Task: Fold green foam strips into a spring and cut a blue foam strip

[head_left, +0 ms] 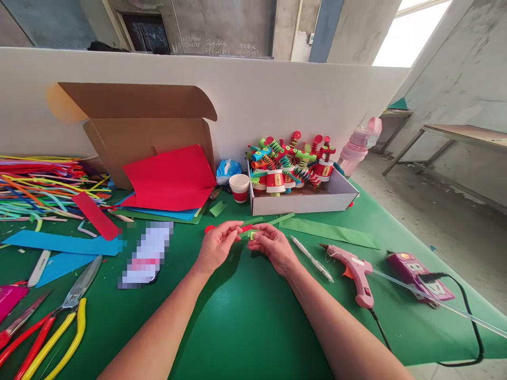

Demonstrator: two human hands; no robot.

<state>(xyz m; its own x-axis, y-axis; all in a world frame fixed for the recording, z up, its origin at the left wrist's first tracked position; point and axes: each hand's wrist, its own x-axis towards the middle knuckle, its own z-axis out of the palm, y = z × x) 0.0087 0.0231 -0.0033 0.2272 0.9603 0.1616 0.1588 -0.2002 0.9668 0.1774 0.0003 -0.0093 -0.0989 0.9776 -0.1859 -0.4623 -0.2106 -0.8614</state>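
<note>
Both hands meet above the green table (pixel 245 311), near the middle of the view. Between them are narrow red and green paper strips. My left hand (pixel 219 245) pinches the left end of a strip, thumb against fingers. In my right hand (pixel 271 245) is a small folded yellow-green paper piece (pixel 252 236), held between thumb and fingers. Beyond the fingers lie thin green strips (pixel 285 217). A red paper disc (pixel 209 229) rests just left of my left hand. To the right of my right hand is a white pen (pixel 312 258).
A pink glue gun (pixel 358 274) with cord lies right, beside a purple box (pixel 420 277). Behind stand paper cups (pixel 239 188) and a white box (pixel 301 203) of paper figures. Scissors (pixel 75 301), a phone (pixel 146 256), coloured paper (pixel 170 179) and pipe cleaners (pixel 39 190) are left.
</note>
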